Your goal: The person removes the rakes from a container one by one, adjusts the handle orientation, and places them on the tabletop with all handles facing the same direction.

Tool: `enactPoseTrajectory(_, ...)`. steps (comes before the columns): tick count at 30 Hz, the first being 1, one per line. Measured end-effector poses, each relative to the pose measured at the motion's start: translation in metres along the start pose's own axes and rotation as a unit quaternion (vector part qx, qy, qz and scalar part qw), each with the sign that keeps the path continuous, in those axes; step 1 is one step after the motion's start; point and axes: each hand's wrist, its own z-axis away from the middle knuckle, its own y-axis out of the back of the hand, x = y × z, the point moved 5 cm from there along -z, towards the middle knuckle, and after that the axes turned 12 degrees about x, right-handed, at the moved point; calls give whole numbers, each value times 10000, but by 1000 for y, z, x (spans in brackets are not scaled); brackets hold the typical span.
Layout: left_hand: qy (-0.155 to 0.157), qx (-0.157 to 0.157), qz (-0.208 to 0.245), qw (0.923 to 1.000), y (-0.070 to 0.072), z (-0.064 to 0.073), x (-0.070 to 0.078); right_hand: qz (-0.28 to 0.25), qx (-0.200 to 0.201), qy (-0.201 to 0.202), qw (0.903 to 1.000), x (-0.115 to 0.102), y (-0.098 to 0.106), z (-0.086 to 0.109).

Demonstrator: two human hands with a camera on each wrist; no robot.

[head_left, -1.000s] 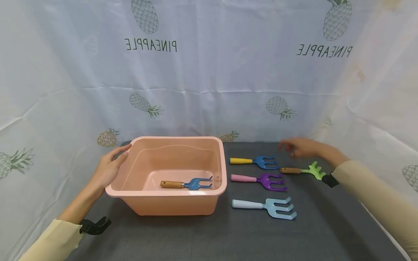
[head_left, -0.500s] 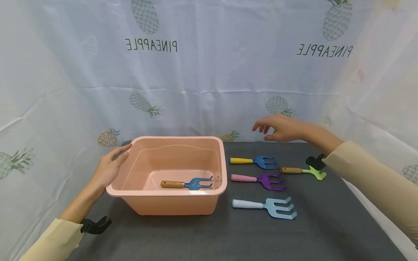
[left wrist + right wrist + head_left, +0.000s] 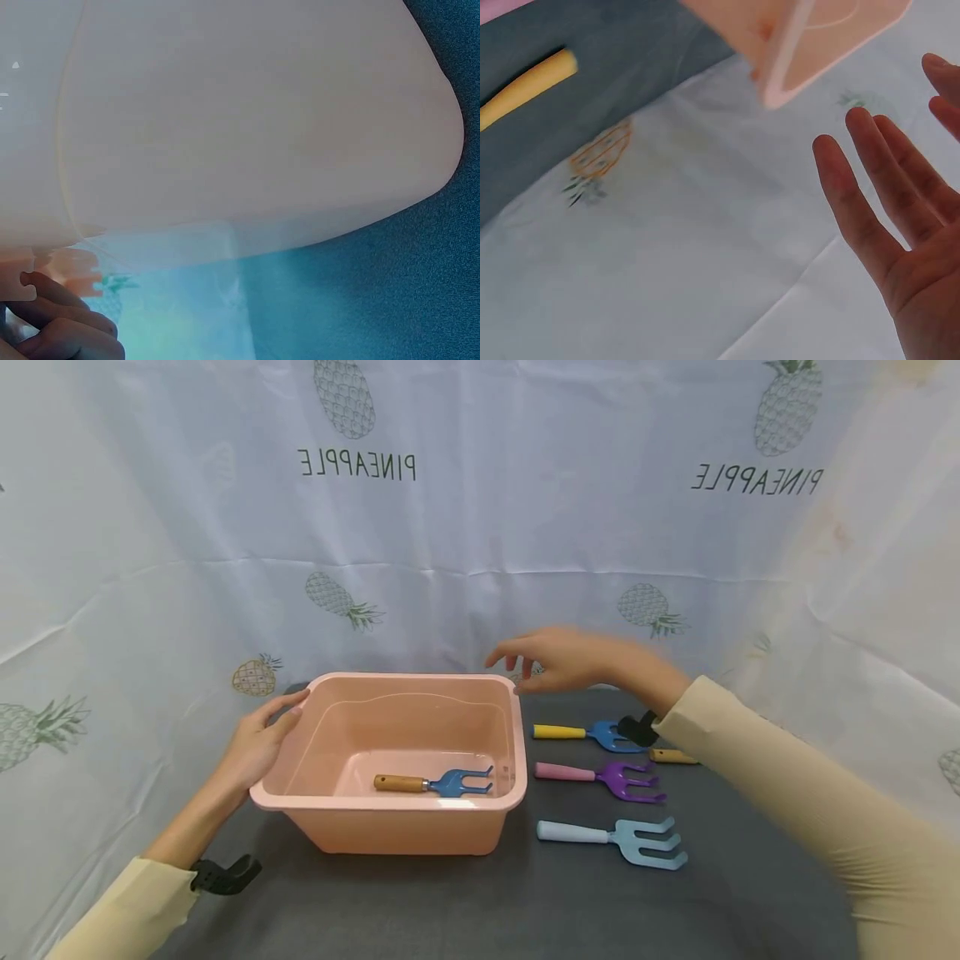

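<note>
A peach plastic basin [image 3: 408, 827] stands on the dark grey table. With thumb inside and fingers curled beneath the rim, my left hand [image 3: 255, 747] grips its left side; those fingers [image 3: 71, 330] also show at the lower left of the left wrist view. Inside the basin lies a blue hand fork [image 3: 453, 782] with a wooden handle. Close to the back right corner of the basin, my right hand [image 3: 562, 658] hovers with nothing in it. Its fingers look spread and fairly straight in the right wrist view.
Right of the basin lie a yellow-handled blue hand fork [image 3: 558, 732], a pink-handled purple one [image 3: 618, 779] and a pale blue one [image 3: 637, 842]. A wooden-handled tool [image 3: 672, 757] is partly behind the right sleeve. White pineapple-print cloth [image 3: 480, 510] hangs at the back.
From beside the green-headed tool at the right, my right hand has risen and swung left to the basin's corner. The left hand and the basin stay put.
</note>
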Motion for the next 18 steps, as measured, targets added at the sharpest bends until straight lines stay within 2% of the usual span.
enactPoseTrajectory(7,29,-16,-34,10000,-1,-1,1,-382,-146,500,9979,-28,-18,-35)
enactPoseTrajectory(11,-69,66,3,10000,0,-3,1,-634,-211,723,9951,-38,-29,-57)
enactPoseTrajectory(15,-153,119,-18,9998,1,-4,1,-891,-332,750,9926,-44,-44,-79)
enactPoseTrajectory(18,-171,75,-25,9998,2,-4,0,-1234,-508,613,9892,-50,-58,-93)
